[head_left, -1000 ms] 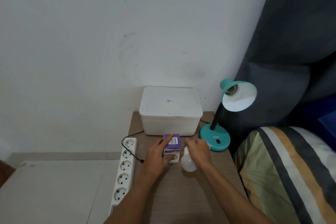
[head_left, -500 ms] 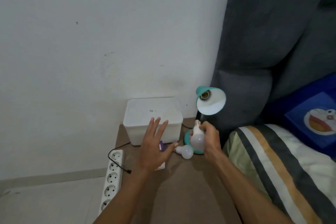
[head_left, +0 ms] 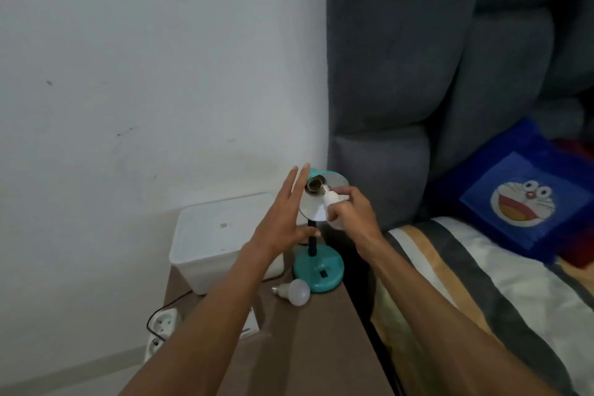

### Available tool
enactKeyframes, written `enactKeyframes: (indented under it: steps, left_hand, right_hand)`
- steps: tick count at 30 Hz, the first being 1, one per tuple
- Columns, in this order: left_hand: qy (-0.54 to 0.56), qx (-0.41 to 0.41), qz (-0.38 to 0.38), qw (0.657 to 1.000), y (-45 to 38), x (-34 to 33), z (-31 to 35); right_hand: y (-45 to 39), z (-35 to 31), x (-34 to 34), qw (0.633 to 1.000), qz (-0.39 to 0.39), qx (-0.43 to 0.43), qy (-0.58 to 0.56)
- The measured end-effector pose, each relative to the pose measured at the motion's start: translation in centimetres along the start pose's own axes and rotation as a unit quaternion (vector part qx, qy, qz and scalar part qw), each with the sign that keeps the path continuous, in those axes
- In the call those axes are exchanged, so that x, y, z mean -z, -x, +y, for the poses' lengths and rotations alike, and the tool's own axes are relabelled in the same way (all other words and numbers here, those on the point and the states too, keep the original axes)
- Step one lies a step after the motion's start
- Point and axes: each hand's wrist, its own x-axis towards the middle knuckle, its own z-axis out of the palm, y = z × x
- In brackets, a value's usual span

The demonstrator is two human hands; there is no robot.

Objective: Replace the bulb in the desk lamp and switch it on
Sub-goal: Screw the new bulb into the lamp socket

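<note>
Bulb (head_left: 331, 202) is pinched in the right hand (head_left: 348, 215), its screw end at the lamp (head_left: 318, 264) socket (head_left: 314, 186), near the table's (head_left: 305, 347) back right corner. Left hand (head_left: 283, 219) spread flat, holding nothing, beside the shade.

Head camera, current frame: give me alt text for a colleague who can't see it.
The right hand holds a white bulb with its screw base at the empty socket of a teal desk lamp, not yet screwed in. The open left hand is raised beside the shade. A second bulb lies on the brown table by the lamp's base.
</note>
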Motion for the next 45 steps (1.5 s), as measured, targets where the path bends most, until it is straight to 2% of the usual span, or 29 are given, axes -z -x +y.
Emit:
enactKeyframes:
  steps: [3, 9, 18, 24, 27, 33, 36, 41, 45]
  left_hand:
    - [-0.007, -0.024, -0.011, 1.0, -0.7, -0.2, -0.7]
    - [-0.03, -0.079, 0.041, 0.996, -1.0, -0.8, -1.6]
    - [-0.015, -0.086, 0.044, 0.995, -1.2, -0.4, -1.9]
    - [-0.001, -0.087, 0.05, 0.995, -1.2, -0.6, -1.6]
    - [0.008, -0.086, 0.056, 0.995, -1.1, -0.4, -1.6]
    - [0.016, -0.086, 0.057, 0.995, -1.0, -0.2, -1.5]
    - [0.023, -0.088, 0.052, 0.994, -1.2, -0.3, -1.6]
    - [0.033, -0.077, 0.054, 0.995, -1.1, -0.2, -1.7]
    - [0.038, -0.069, 0.052, 0.996, -1.0, -0.1, -1.8]
  right_hand:
    - [-0.6, 0.7, -0.5, 0.991, 0.02, 0.081, 0.104]
    - [-1.5, 2.3, -1.8, 0.963, 0.077, 0.167, 0.194]
    - [-1.0, 3.0, -2.5, 0.949, 0.115, 0.233, 0.177]
    - [-1.2, 3.5, -2.5, 0.943, 0.116, 0.248, 0.189]
    - [-1.3, 3.3, -2.5, 0.941, 0.138, 0.232, 0.206]
    - [-1.5, 2.8, -2.1, 0.957, 0.145, 0.189, 0.164]
    - [-1.5, 2.7, -2.4, 0.953, 0.154, 0.195, 0.172]
    - [-1.3, 3.1, -2.4, 0.935, 0.124, 0.238, 0.233]
    - [-1.7, 3.3, -2.2, 0.943, 0.128, 0.206, 0.227]
